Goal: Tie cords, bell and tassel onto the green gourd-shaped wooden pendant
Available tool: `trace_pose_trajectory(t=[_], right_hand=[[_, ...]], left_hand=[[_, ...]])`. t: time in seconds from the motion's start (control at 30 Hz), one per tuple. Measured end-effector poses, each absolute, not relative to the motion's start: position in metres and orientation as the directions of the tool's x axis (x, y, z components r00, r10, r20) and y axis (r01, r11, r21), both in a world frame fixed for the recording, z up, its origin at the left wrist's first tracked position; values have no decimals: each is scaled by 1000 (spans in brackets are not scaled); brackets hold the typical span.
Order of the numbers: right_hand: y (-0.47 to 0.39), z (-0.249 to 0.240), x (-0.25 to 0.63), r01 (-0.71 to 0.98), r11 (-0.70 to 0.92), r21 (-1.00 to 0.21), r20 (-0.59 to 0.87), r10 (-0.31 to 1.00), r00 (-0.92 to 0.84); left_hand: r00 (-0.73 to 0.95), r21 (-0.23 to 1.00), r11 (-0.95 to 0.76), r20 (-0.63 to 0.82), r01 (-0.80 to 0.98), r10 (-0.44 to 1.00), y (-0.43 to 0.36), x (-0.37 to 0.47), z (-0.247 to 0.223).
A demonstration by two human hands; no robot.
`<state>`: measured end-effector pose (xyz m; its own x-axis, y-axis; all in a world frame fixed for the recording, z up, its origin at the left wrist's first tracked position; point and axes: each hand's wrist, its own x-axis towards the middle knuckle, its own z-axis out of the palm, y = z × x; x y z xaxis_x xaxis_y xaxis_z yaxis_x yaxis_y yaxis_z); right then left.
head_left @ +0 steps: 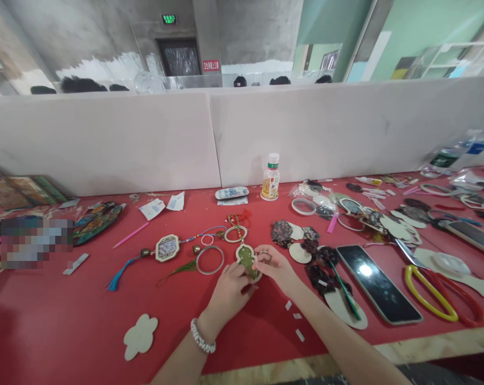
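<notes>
The left hand (230, 289) and right hand (278, 267) grasp the green, pale-rimmed pendant (246, 254) from both sides, apparently for adjustment; the next move likely requires steady fingertip support.

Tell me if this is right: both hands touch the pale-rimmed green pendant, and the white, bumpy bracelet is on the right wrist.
Not quite: the white, bumpy bracelet is on the left wrist, as the head view shows. The left hand and right hand do touch the pale-rimmed green pendant.
</notes>
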<state>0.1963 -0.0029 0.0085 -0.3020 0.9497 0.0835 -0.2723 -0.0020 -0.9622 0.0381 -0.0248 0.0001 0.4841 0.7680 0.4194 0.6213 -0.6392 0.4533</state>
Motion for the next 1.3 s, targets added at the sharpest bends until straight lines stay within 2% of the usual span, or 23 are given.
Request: trace_pose_trajectory(t=[0.27, 0.37, 0.47, 0.53, 0.6, 0.67, 0.8, 1.0, 1.13, 1.3], right_hand=[[-5, 26, 203, -239, 55, -969, 113, 966, -233], [-6, 26, 201, -241, 69, -968, 130, 960, -248], [-8, 24, 198, -220, 94, -971, 152, 953, -264], [-9, 23, 196, -188, 116, -975, 165, 947, -274], [-10, 23, 194, -157, 134, -978, 174, 945, -277], [-10, 23, 194, -140, 138, -980, 172, 946, -274], [-9, 23, 195, -136, 131, -982, 163, 951, -263], [-3, 23, 203, -263, 72, -962, 131, 968, -213], [5, 21, 211, -302, 92, -949, 137, 982, -132], [16, 18, 228, -306, 159, -939, 147, 987, 62]], left_hand=[[480, 488, -609, 374, 625, 793, -26, 38, 2], [436, 575, -589, 396, 568, 808, -29, 37, 8], [389, 776, -519, 381, 358, 839, -32, 39, 14], [350, 917, -368, 297, 156, 888, -33, 42, 15], [308, 979, -206, 195, 2, 931, -31, 44, 13], [286, 992, -125, 130, -36, 949, -28, 45, 9], [251, 995, -94, 98, -28, 963, -24, 44, 5], [224, 997, -30, 44, -68, 973, -26, 44, 9], [167, 991, 13, 9, -133, 986, -25, 41, 9], [158, 975, 33, 3, -222, 987, -22, 37, 3]])
